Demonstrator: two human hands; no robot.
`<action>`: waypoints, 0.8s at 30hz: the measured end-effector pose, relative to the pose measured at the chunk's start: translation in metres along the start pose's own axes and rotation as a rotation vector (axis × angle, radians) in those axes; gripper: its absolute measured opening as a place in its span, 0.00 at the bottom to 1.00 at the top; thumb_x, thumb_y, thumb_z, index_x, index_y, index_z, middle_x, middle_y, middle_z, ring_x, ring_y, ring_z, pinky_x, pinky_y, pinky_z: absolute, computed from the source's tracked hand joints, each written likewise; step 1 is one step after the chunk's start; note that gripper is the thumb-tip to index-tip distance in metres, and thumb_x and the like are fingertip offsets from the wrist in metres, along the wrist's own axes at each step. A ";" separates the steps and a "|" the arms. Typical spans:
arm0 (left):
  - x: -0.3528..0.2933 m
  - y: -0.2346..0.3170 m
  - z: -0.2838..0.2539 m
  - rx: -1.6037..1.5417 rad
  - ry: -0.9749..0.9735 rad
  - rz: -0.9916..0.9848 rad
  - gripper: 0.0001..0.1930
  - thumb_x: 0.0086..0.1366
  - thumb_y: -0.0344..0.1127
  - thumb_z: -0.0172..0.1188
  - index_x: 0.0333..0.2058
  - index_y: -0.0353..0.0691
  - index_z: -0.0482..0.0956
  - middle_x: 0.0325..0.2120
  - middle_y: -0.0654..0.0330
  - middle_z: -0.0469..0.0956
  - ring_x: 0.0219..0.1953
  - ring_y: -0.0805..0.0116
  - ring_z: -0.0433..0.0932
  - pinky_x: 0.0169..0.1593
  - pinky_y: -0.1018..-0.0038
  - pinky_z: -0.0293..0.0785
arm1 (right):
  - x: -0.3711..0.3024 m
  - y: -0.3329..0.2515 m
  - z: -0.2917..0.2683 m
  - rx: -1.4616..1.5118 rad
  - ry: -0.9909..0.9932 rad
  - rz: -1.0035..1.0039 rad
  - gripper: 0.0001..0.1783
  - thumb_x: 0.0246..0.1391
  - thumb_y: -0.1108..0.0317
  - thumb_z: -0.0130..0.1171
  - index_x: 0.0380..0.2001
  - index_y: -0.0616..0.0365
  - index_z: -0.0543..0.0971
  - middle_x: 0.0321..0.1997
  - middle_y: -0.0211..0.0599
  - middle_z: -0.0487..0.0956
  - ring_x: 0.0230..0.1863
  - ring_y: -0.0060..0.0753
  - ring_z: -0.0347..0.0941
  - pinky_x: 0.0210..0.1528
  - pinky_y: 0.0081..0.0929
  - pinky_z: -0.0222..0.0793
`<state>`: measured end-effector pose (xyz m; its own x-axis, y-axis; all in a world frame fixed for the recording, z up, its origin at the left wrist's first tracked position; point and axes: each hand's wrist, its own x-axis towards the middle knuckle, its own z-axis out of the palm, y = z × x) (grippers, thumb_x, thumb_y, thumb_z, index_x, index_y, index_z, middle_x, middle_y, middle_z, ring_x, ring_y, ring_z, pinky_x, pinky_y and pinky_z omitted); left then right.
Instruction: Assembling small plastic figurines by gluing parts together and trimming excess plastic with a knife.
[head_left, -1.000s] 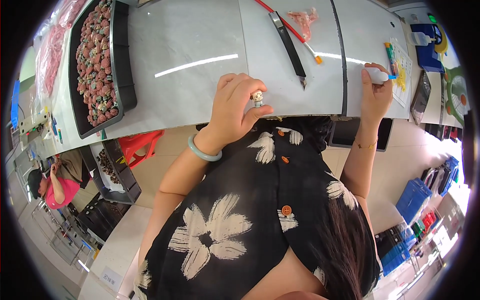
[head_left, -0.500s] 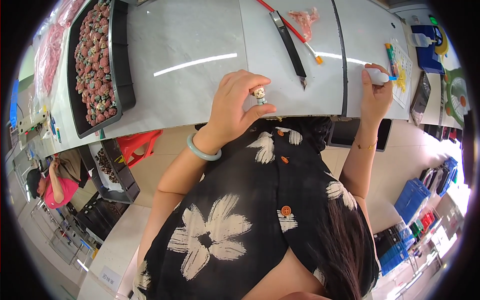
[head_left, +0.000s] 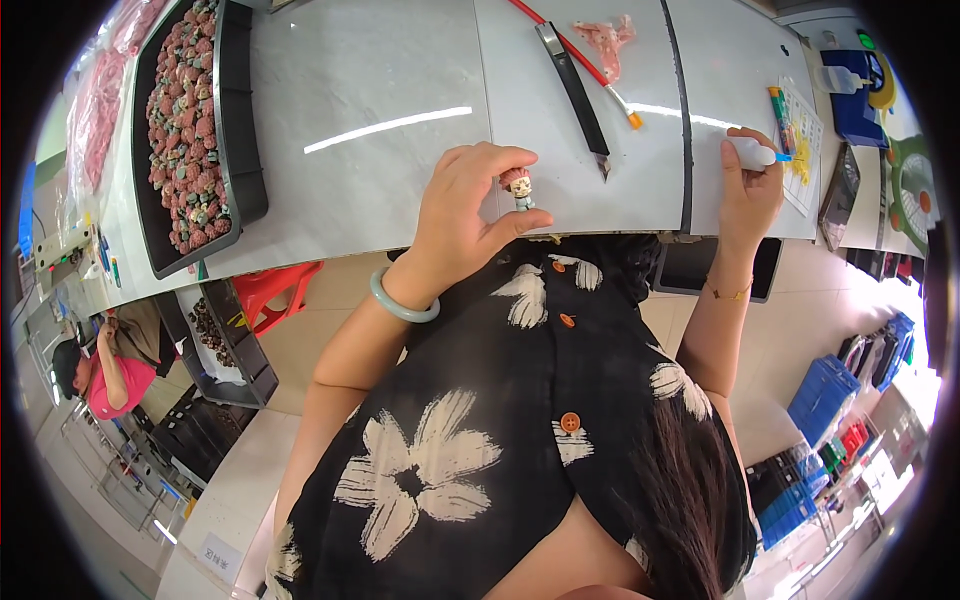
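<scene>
My left hand [head_left: 465, 210] is closed, pinching a small painted figurine [head_left: 521, 190] upright between thumb and forefinger over the front edge of the table [head_left: 370, 190]. The figurine has reddish hair and a pale body. Off to the right, my right hand [head_left: 755, 200] wraps round a small white squeeze bottle [head_left: 746, 153] with a thin blue nozzle. The nozzle points right, close to some yellow bits [head_left: 800, 170] on a white sheet. Between my hands lie a black utility knife [head_left: 575, 90] and a red-handled brush [head_left: 594, 68].
At the left stands a black tray [head_left: 240, 110] heaped with small reddish-haired figurine parts. A pink scrap [head_left: 606, 42] lies beside the brush. Colourful tubes [head_left: 780, 115] rest at the right, near a green fan [head_left: 912, 190]. Another person [head_left: 120, 380] is at far left.
In my left fingers the figurine has turned slightly, showing more of its reddish hair. The bottle in my right hand has tilted a little. Otherwise both hands stay in place.
</scene>
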<state>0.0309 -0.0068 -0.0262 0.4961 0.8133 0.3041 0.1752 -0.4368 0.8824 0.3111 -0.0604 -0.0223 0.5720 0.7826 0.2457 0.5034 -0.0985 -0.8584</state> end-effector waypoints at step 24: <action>-0.005 -0.001 -0.001 0.096 -0.022 -0.056 0.22 0.39 0.31 0.70 0.36 0.36 0.74 0.28 0.59 0.74 0.29 0.70 0.72 0.35 0.78 0.69 | -0.047 -0.051 0.050 -0.252 -0.289 -0.515 0.21 0.26 0.82 0.58 0.32 0.55 0.77 0.33 0.33 0.75 0.37 0.34 0.69 0.42 0.25 0.61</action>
<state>0.0274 -0.0103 -0.0279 0.5021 0.8289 0.2465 0.2827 -0.4267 0.8591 0.2263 -0.0613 -0.0129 0.0362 0.8986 0.4372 0.8242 0.2206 -0.5216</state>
